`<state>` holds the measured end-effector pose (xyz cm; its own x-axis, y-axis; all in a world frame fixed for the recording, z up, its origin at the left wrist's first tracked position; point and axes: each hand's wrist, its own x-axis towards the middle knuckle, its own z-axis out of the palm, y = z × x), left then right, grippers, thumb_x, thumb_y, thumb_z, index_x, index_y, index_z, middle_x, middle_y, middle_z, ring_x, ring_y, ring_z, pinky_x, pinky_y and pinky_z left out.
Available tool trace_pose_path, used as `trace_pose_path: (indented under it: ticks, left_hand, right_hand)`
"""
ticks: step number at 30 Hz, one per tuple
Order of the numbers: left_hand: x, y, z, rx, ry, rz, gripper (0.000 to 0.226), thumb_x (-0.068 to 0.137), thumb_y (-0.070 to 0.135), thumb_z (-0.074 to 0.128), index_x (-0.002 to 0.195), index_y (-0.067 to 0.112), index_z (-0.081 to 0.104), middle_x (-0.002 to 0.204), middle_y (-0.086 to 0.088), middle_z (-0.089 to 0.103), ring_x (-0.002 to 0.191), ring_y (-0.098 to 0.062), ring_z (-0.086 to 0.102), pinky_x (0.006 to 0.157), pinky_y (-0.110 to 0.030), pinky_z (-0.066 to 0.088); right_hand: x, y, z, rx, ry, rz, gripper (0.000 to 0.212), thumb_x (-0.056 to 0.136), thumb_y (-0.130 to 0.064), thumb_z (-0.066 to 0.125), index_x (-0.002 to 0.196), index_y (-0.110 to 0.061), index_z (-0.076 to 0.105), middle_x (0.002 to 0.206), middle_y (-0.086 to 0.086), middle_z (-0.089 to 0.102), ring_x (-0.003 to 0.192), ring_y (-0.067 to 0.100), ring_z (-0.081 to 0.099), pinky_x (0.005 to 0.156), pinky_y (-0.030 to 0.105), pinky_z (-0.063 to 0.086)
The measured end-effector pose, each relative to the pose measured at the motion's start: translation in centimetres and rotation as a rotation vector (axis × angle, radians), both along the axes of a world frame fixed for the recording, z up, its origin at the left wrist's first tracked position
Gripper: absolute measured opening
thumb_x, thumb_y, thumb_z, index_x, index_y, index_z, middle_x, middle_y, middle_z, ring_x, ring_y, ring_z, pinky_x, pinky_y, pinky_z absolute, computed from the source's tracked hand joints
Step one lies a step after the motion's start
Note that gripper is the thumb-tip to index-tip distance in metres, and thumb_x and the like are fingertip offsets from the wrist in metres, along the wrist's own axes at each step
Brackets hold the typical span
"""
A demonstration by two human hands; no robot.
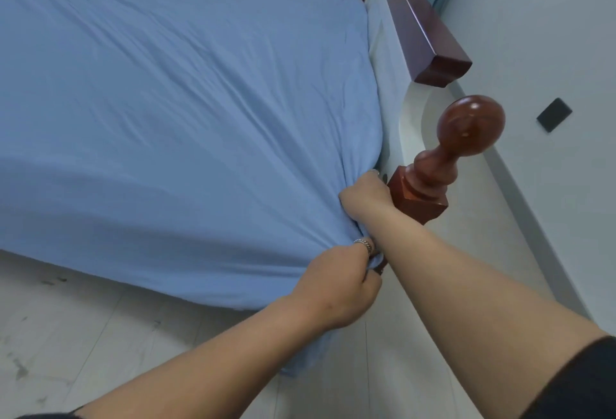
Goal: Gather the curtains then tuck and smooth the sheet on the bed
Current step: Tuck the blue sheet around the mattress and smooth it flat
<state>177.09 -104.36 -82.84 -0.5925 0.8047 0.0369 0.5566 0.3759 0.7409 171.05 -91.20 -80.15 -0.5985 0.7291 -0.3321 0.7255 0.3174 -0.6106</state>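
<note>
Blue sheet point(186, 112) gripped at the bed's corner by both hands.
Head view: the left hand point(336, 285), a ring on one finger, pinches the bunched sheet edge low at the corner. Just above it, the right hand point(363, 198) clenches into gathered folds beside the wooden bedpost point(466, 138). The sheet lies spread over the mattress, its creases running to both hands.
</note>
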Motion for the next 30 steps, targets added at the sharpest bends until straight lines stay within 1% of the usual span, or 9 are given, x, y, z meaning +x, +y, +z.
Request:
trace_pose_path:
  ticks: [5, 10, 14, 18, 21, 23, 24, 26, 30]
  left_hand:
    - [0.3, 0.2, -1.3, -0.043, 0.015, -0.048, 0.017, 0.085, 0.021, 0.038, 0.096, 0.016, 0.050, 0.084, -0.009, 0.063, 0.072, -0.034, 0.055, 0.070, -0.048, 0.051]
    - [0.2, 0.5, -2.9, -0.012, -0.002, -0.081, 0.018, 0.089, 0.014, 0.045, 0.076, 0.022, 0.036, 0.076, -0.007, 0.056, 0.070, -0.034, 0.050, 0.061, -0.039, 0.038]
    - [0.9, 0.2, -4.6, -0.022, -0.027, -0.151, 0.022, 0.090, 0.017, 0.045, 0.108, 0.013, 0.056, 0.092, -0.012, 0.067, 0.082, -0.034, 0.060, 0.071, -0.042, 0.048]
    - [0.5, 0.4, -5.8, -0.046, -0.064, -0.152, 0.022, 0.091, 0.015, 0.043, 0.112, 0.013, 0.052, 0.096, -0.017, 0.067, 0.083, -0.038, 0.060, 0.066, -0.040, 0.044]
    - [-0.3, 0.0, -6.5, -0.358, 0.051, -0.161, 0.040, 0.088, 0.012, 0.045, 0.128, 0.013, 0.043, 0.105, -0.016, 0.066, 0.092, -0.040, 0.062, 0.065, -0.037, 0.039]
    - [-0.8, -0.6, -6.7, -0.622, 0.096, -0.309, 0.055, 0.087, 0.013, 0.049, 0.141, 0.012, 0.036, 0.114, -0.014, 0.065, 0.102, -0.038, 0.064, 0.073, -0.039, 0.047]
    - [-1.0, -0.9, -6.6, -0.737, 0.107, -0.428, 0.052, 0.089, 0.016, 0.050, 0.140, 0.010, 0.042, 0.118, -0.014, 0.065, 0.106, -0.036, 0.063, 0.080, -0.041, 0.050]
    - [-1.0, -1.2, -6.5, -0.899, 0.078, -0.628, 0.038, 0.096, 0.024, 0.050, 0.127, 0.005, 0.059, 0.123, -0.014, 0.064, 0.110, -0.035, 0.061, 0.087, -0.043, 0.051]
    - [-1.1, -1.4, -5.7, -0.955, 0.028, -0.623, 0.042, 0.101, 0.030, 0.047, 0.136, 0.007, 0.055, 0.135, -0.013, 0.058, 0.119, -0.035, 0.057, 0.089, -0.044, 0.047]
  right_hand:
    - [1.0, 0.6, -0.5, 0.222, -0.008, 0.167, 0.092, 0.090, -0.005, 0.045, 0.159, -0.019, -0.013, 0.124, 0.022, 0.057, 0.103, 0.032, 0.060, 0.084, 0.036, 0.047]
    - [3.7, 0.5, -2.2, 0.271, -0.111, 0.245, 0.066, 0.093, -0.010, 0.037, 0.155, -0.025, 0.022, 0.132, 0.022, 0.054, 0.116, 0.040, 0.055, 0.090, 0.038, 0.044]
    - [6.6, 1.0, -4.4, 0.195, -0.114, 0.198, 0.060, 0.103, -0.038, 0.035, 0.159, -0.035, 0.012, 0.147, 0.018, 0.049, 0.130, 0.040, 0.048, 0.103, 0.041, 0.038]
    - [7.8, 0.9, -5.0, 0.312, -0.125, 0.238, 0.066, 0.102, -0.046, 0.034, 0.159, -0.038, 0.001, 0.132, 0.021, 0.059, 0.114, 0.040, 0.057, 0.087, 0.042, 0.042]
    - [8.6, -0.5, -4.2, 0.434, -0.390, 0.395, 0.082, 0.098, -0.040, 0.042, 0.159, -0.025, -0.011, 0.121, 0.017, 0.063, 0.101, 0.035, 0.063, 0.074, 0.037, 0.040]
    - [8.3, -1.1, -2.4, 0.588, -0.512, 0.475, 0.072, 0.094, -0.041, 0.046, 0.155, -0.014, 0.020, 0.122, 0.012, 0.063, 0.104, 0.033, 0.064, 0.073, 0.036, 0.038]
    - [7.7, -1.4, -1.5, 0.637, -0.469, 0.494, 0.052, 0.093, -0.043, 0.047, 0.136, -0.014, 0.044, 0.119, 0.010, 0.064, 0.101, 0.033, 0.064, 0.072, 0.036, 0.038]
    - [5.6, -2.1, 0.1, 0.583, -0.258, 0.497, 0.034, 0.090, -0.047, 0.045, 0.102, -0.017, 0.056, 0.107, 0.008, 0.063, 0.093, 0.031, 0.062, 0.072, 0.036, 0.045]
    - [-0.9, -0.9, 0.0, 0.485, 0.001, 0.496, 0.068, 0.097, -0.051, 0.041, 0.150, -0.010, 0.035, 0.147, 0.013, 0.041, 0.136, 0.033, 0.040, 0.106, 0.044, 0.038]
